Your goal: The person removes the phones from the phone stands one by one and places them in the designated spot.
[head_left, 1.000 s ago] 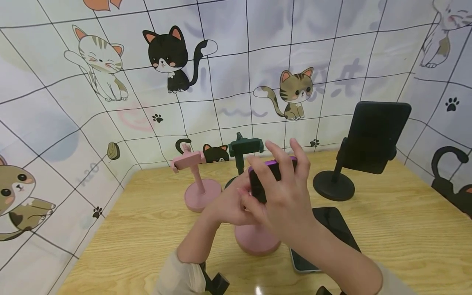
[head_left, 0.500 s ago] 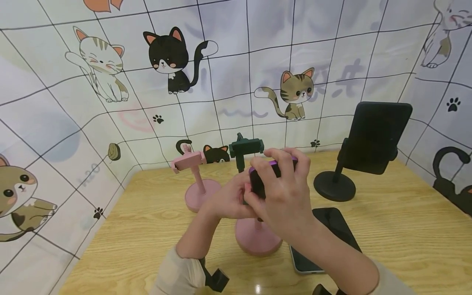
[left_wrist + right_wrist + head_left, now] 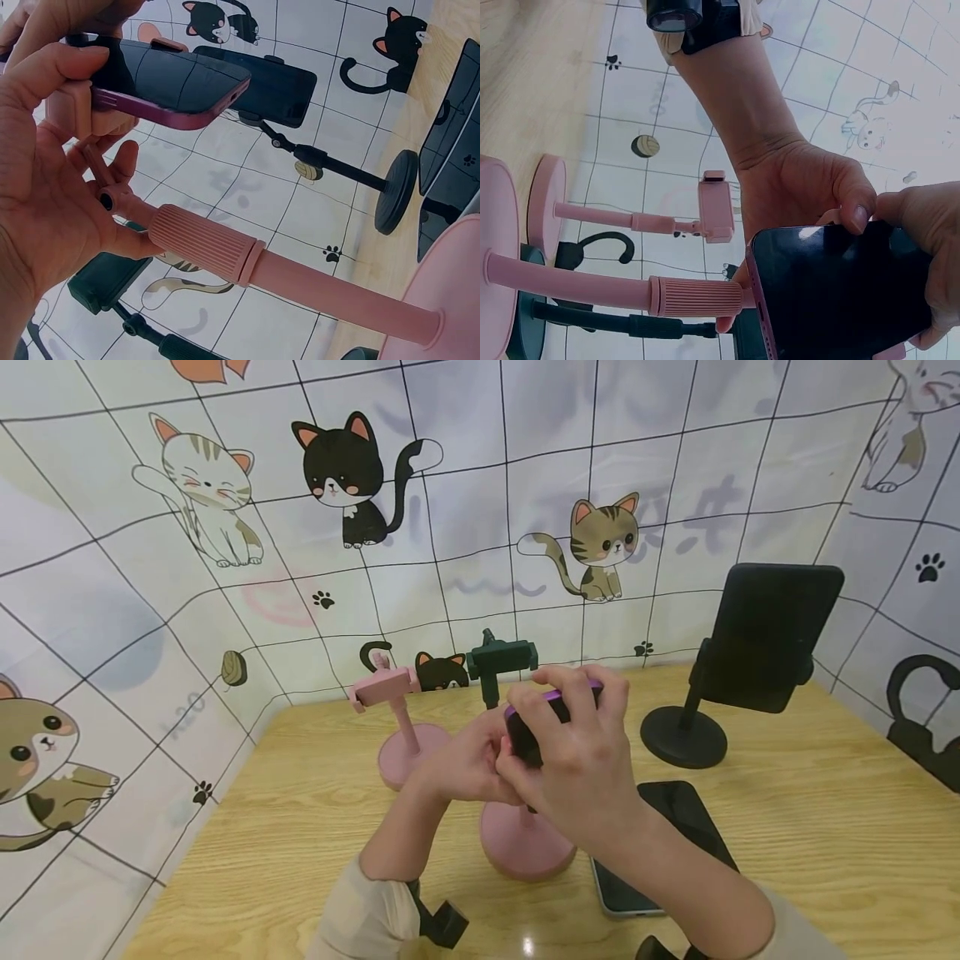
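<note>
Left hand (image 3: 472,762) grasps the pink clamp (image 3: 71,109) of the front pink stand (image 3: 337,296), with its thumb over the phone's edge; the right hand (image 3: 581,760) pinches the other end of this purple-edged smartphone (image 3: 832,292). The smartphone is at the clamp, near the middle of the table (image 3: 285,843); from my distance I cannot tell if both lips grip it. I judge the step is seating it: I would keep the clamp steady, press the smartphone evenly toward its back, and release only after both lips catch. For moving, I prefer the side toward the left and front edges. The dark-screened tablet (image 3: 678,814) lies below the right forearm (image 3: 675,877), and the green stand (image 3: 502,657) rises toward the back edge, so I avoid pushing there.
</note>
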The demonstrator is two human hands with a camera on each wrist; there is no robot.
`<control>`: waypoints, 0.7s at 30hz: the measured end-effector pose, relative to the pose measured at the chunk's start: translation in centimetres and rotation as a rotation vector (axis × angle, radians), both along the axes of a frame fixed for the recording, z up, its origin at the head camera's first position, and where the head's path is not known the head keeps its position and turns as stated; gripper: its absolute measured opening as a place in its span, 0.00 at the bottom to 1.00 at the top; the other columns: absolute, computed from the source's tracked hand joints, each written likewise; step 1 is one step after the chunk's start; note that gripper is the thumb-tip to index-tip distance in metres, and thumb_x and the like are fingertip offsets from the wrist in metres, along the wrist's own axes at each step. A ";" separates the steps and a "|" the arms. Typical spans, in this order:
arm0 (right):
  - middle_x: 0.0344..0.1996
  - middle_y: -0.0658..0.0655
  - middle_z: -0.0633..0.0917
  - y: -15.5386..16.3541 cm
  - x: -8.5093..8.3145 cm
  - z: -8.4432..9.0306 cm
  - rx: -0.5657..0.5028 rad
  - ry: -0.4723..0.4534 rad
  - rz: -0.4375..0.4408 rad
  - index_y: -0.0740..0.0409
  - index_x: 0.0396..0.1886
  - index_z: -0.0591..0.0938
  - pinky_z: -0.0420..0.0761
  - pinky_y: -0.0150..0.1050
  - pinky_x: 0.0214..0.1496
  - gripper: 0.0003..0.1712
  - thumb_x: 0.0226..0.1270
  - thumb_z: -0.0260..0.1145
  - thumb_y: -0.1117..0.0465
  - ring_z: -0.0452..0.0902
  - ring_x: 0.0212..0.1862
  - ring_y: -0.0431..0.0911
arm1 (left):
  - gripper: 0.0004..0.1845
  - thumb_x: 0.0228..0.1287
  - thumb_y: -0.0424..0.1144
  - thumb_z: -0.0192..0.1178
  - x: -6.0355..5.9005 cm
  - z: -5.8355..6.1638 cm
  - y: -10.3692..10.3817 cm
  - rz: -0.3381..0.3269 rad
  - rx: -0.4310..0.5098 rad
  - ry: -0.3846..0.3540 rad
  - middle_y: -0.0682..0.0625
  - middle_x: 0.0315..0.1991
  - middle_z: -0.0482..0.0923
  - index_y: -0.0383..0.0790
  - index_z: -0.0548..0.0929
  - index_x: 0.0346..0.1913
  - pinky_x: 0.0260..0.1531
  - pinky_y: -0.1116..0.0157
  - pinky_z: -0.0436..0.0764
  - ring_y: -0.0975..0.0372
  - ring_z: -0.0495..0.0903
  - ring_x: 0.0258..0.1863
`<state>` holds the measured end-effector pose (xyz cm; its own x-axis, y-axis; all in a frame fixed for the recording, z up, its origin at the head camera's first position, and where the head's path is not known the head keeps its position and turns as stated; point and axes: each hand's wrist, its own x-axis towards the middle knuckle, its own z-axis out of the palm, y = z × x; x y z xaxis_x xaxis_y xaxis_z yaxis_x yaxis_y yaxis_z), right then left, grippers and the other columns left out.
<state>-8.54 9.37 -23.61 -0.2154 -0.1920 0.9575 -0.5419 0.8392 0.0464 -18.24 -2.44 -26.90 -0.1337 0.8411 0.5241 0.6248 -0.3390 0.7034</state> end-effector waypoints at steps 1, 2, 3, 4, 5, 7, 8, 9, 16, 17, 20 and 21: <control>0.36 0.67 0.74 0.0 0.0 0.0 0.006 -0.006 -0.002 0.63 0.34 0.75 0.61 0.56 0.44 0.20 0.33 0.67 0.65 0.68 0.42 0.58 | 0.19 0.39 0.23 0.62 0.0 0.0 -0.1 -0.002 -0.007 -0.006 0.39 0.36 0.73 0.29 0.74 0.41 0.36 0.62 0.77 0.60 0.72 0.35; 0.36 0.67 0.74 0.0 0.1 0.0 0.013 -0.013 -0.005 0.63 0.34 0.75 0.61 0.56 0.44 0.21 0.33 0.68 0.65 0.68 0.42 0.57 | 0.20 0.39 0.23 0.62 0.1 0.0 -0.1 -0.004 -0.013 -0.009 0.39 0.35 0.73 0.29 0.74 0.41 0.35 0.62 0.77 0.60 0.72 0.35; 0.36 0.66 0.74 -0.1 0.1 -0.1 0.020 -0.020 -0.007 0.63 0.34 0.75 0.61 0.56 0.44 0.21 0.33 0.68 0.65 0.68 0.42 0.57 | 0.20 0.40 0.23 0.62 0.1 0.0 -0.1 -0.008 -0.019 -0.012 0.39 0.35 0.73 0.30 0.73 0.41 0.35 0.62 0.77 0.60 0.72 0.34; 0.36 0.66 0.74 -0.1 0.2 -0.1 0.027 -0.028 -0.011 0.63 0.34 0.75 0.61 0.56 0.45 0.21 0.33 0.68 0.65 0.69 0.42 0.57 | 0.19 0.40 0.23 0.62 0.1 0.0 -0.2 -0.013 -0.027 -0.015 0.39 0.34 0.73 0.29 0.73 0.41 0.34 0.63 0.77 0.60 0.72 0.33; 0.36 0.66 0.74 -0.1 0.3 -0.1 0.036 -0.034 -0.016 0.62 0.34 0.75 0.61 0.56 0.45 0.21 0.33 0.68 0.65 0.69 0.43 0.56 | 0.19 0.40 0.23 0.61 0.1 0.0 -0.2 -0.017 -0.031 -0.014 0.39 0.34 0.73 0.29 0.73 0.41 0.34 0.63 0.77 0.60 0.72 0.33; 0.36 0.66 0.74 0.0 0.4 -0.1 0.047 -0.052 -0.021 0.62 0.34 0.75 0.61 0.56 0.45 0.21 0.34 0.69 0.64 0.69 0.43 0.56 | 0.19 0.40 0.23 0.61 0.1 0.1 -0.2 -0.018 -0.037 -0.006 0.39 0.34 0.73 0.29 0.73 0.41 0.35 0.62 0.77 0.60 0.72 0.34; 0.37 0.66 0.74 0.1 0.4 0.0 0.044 -0.063 -0.012 0.62 0.34 0.75 0.61 0.56 0.45 0.22 0.33 0.70 0.64 0.68 0.43 0.57 | 0.19 0.40 0.23 0.61 0.1 0.1 -0.3 -0.017 -0.040 -0.006 0.39 0.35 0.73 0.29 0.74 0.40 0.35 0.62 0.77 0.60 0.72 0.34; 0.37 0.66 0.74 0.1 0.5 0.0 0.040 -0.074 -0.003 0.62 0.34 0.75 0.61 0.55 0.44 0.22 0.33 0.70 0.65 0.68 0.43 0.58 | 0.18 0.39 0.23 0.62 0.1 0.1 -0.3 -0.010 -0.046 -0.006 0.39 0.35 0.73 0.29 0.74 0.39 0.36 0.63 0.77 0.60 0.71 0.36; 0.38 0.65 0.74 0.7 0.8 0.0 0.003 -0.151 0.075 0.60 0.33 0.76 0.62 0.54 0.43 0.21 0.33 0.70 0.66 0.63 0.44 0.61 | 0.13 0.37 0.26 0.66 0.1 0.3 -0.7 0.027 -0.083 0.027 0.42 0.40 0.71 0.30 0.80 0.32 0.45 0.62 0.72 0.58 0.65 0.44; 0.38 0.64 0.74 0.8 0.8 0.0 0.005 -0.157 0.085 0.60 0.33 0.76 0.62 0.54 0.44 0.20 0.34 0.70 0.65 0.63 0.44 0.61 | 0.13 0.37 0.26 0.66 0.1 0.3 -0.7 0.022 -0.082 0.029 0.42 0.40 0.71 0.30 0.81 0.32 0.46 0.61 0.72 0.57 0.65 0.45; 0.39 0.65 0.74 1.0 0.9 0.0 0.003 -0.169 0.119 0.59 0.34 0.77 0.62 0.54 0.44 0.20 0.35 0.70 0.64 0.63 0.45 0.61 | 0.14 0.36 0.26 0.68 0.1 0.3 -0.7 0.004 -0.075 0.027 0.42 0.41 0.71 0.30 0.80 0.32 0.48 0.61 0.71 0.57 0.66 0.46; 0.40 0.65 0.74 1.0 0.9 -0.1 -0.001 -0.171 0.135 0.59 0.34 0.77 0.62 0.54 0.45 0.19 0.37 0.69 0.63 0.63 0.45 0.61 | 0.15 0.35 0.25 0.69 0.1 0.3 -0.7 0.000 -0.077 0.029 0.42 0.41 0.71 0.30 0.80 0.33 0.48 0.61 0.72 0.57 0.66 0.46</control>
<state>-7.64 10.42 -23.70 -0.3473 -0.2290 0.9094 -0.6494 0.7583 -0.0571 -18.19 -3.15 -26.55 -0.1195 0.8792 0.4612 0.6455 -0.2841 0.7089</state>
